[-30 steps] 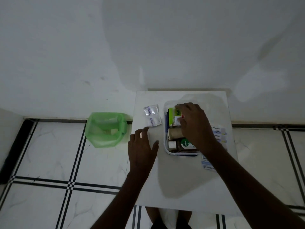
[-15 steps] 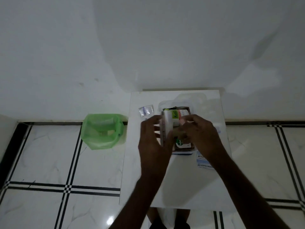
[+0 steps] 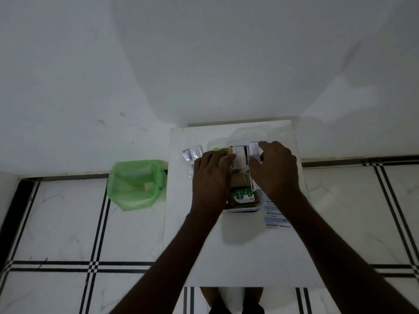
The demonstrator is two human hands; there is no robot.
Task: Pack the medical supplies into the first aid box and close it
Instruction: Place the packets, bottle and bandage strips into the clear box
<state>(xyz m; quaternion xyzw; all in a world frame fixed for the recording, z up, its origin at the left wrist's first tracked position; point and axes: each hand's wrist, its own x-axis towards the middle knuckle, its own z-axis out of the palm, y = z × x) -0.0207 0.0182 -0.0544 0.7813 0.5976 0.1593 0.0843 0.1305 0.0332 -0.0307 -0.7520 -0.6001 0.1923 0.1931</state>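
Packing status: partly done, box open.
Right hand grip: pinched on a white carton over the first aid box.
Left hand grip: closed on a roll, judged.
Tabletop leftovers: foil sachets, antiseptic bandage strips.
Left: pack those, close lid.

Glossy marble-look floor tiles, translucent green plastic bag, shiny foil sachets, smooth white tabletop

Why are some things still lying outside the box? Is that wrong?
Nothing looks broken or spilled. Foil packets left of the first aid box and antiseptic bandage strips to its right just aren't packed yet.
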